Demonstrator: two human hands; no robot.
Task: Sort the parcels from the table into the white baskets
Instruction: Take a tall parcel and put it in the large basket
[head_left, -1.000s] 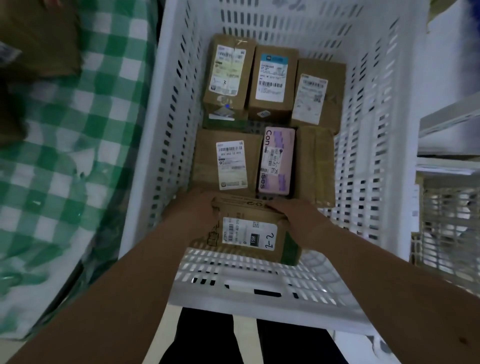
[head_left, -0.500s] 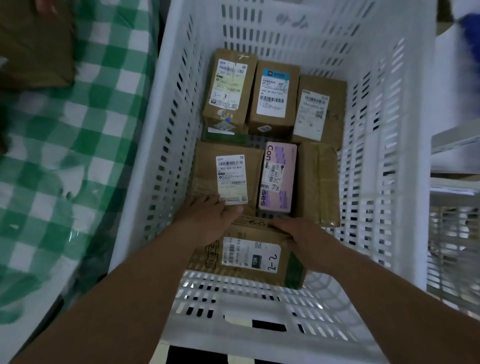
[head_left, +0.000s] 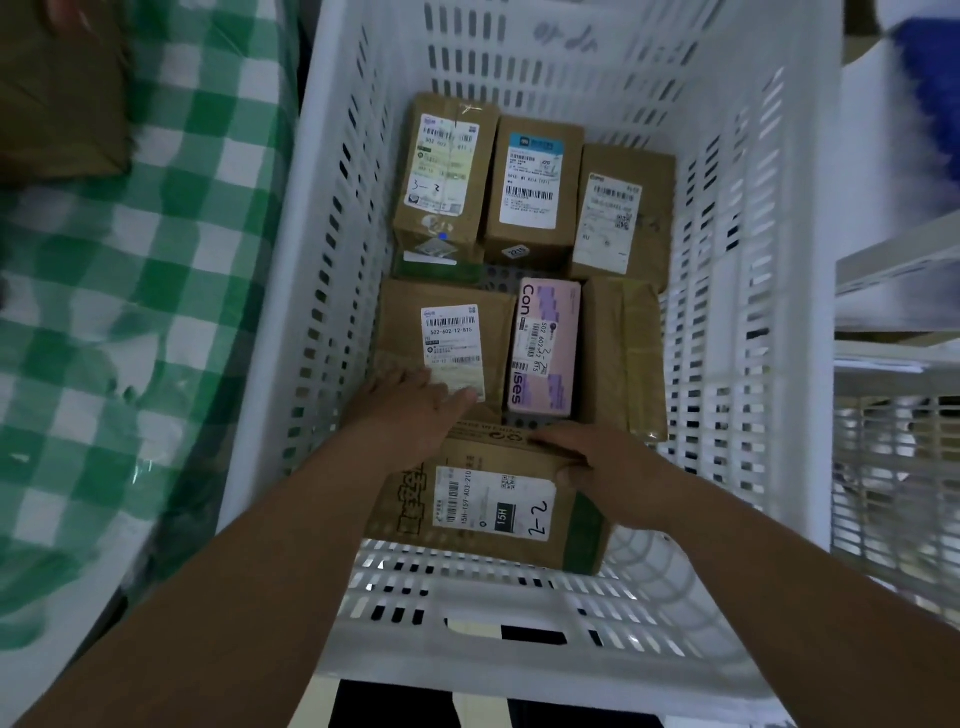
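Both my arms reach down into a large white basket (head_left: 519, 649). A brown parcel marked "2-2" (head_left: 488, 506) lies at the basket's near end. My right hand (head_left: 597, 462) grips its far right corner, fingers over the top edge. My left hand (head_left: 415, 410) lies flat with straight fingers on the labelled brown parcel (head_left: 447, 338) just behind it. Farther in sit a pink box (head_left: 545, 345), a plain brown parcel (head_left: 623, 353) and three labelled brown parcels in the back row (head_left: 535, 187).
A table with a green-and-white checked cloth (head_left: 130, 312) runs along the left of the basket, with a brown parcel (head_left: 57, 88) on its far corner. Another white basket (head_left: 898, 467) and shelving stand to the right.
The "2-2" parcel has come down to the basket floor at the near end. My left hand left it and moved forward onto the parcel behind.
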